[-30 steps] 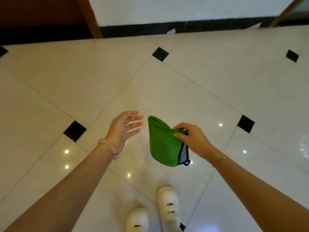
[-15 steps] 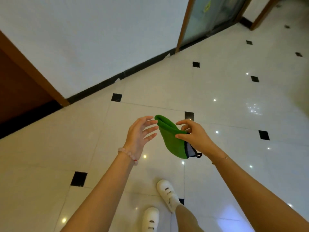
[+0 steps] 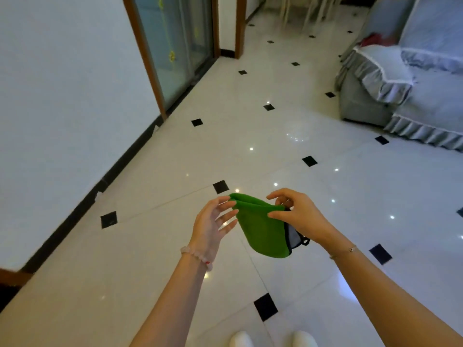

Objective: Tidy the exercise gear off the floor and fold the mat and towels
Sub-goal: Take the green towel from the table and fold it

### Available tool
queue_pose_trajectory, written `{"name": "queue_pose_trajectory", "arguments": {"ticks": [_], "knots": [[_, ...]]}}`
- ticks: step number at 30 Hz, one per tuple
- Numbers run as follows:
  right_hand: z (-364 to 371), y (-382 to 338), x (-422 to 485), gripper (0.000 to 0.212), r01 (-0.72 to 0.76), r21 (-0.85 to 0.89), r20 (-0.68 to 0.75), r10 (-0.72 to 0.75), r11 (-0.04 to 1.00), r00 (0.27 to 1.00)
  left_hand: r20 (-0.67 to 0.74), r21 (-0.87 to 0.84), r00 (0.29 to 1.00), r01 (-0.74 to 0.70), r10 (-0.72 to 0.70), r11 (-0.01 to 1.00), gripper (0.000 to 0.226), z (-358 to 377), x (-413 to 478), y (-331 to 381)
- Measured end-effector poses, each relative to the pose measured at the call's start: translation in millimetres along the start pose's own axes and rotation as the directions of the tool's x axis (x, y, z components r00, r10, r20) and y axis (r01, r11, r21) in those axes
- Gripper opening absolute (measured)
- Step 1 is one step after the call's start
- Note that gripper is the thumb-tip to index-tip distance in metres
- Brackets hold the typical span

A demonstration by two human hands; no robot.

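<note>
Folded green towel (image 3: 263, 231) hangs from one pinch
Right hand (image 3: 298, 216) pinches its top edge; left hand (image 3: 213, 221) is spread open beside it, so the fold could slip loose.

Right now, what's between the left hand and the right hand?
In the head view, the folded green towel hangs between them. The right hand pinches its top right edge; the left hand is open at its left edge, contact unclear.

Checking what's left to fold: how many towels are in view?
1. A green towel hangs over the floor, pinched by the right hand, with the left hand beside it. A red thing on the sofa is too blurred to tell.
</note>
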State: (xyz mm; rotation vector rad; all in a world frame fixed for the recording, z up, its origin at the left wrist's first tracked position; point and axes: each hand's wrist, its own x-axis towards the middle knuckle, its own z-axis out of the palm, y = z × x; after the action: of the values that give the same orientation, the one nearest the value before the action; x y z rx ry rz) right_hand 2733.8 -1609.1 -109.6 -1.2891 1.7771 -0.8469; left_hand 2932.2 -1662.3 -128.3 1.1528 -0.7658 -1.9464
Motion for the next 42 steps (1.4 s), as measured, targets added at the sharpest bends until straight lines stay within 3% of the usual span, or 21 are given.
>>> {"name": "queue_pose_trajectory", "arguments": {"ticks": [7,17,24,31,38,42], "knots": [[-88.2,50.1,-70.0,0.025,-0.075,0.093,-0.256,0.097,0.993,0.962,0.176,0.128,0.977,0.095,-0.117,0.987,0.026,90.4,-2.9,-36.4],[-216.9,153.1,-218.4,0.026,-0.178,0.184,-0.564,0.252,0.967,0.786,0.409,0.329,0.872,0.135,-0.270,0.935,0.027,260.3,-52.0,-140.4],[-307.2,238.9,-341.5,0.023,-0.274,0.247,-0.669,0.368,0.930,0.645,0.497,0.410,0.778,0.180,-0.384,0.894,0.024,386.5,-98.5,-233.2],[-375.8,302.5,-445.3,0.027,-0.364,0.299,-0.770,0.449,0.882,0.454,0.561,0.534,0.648,0.192,-0.515,0.824,0.022,508.2,-148.5,-312.9],[-423.7,342.8,-501.2,0.029,-0.397,0.378,-0.827,0.498,0.836,0.262,0.599,0.600,0.551,0.172,-0.581,0.781,0.023,590.4,-164.5,-361.3],[-451.8,364.8,-506.3,0.028,-0.405,0.407,-0.826,0.519,0.819,0.221,0.598,0.619,0.516,0.189,-0.613,0.763,0.023,632.2,-155.4,-383.4]]}}
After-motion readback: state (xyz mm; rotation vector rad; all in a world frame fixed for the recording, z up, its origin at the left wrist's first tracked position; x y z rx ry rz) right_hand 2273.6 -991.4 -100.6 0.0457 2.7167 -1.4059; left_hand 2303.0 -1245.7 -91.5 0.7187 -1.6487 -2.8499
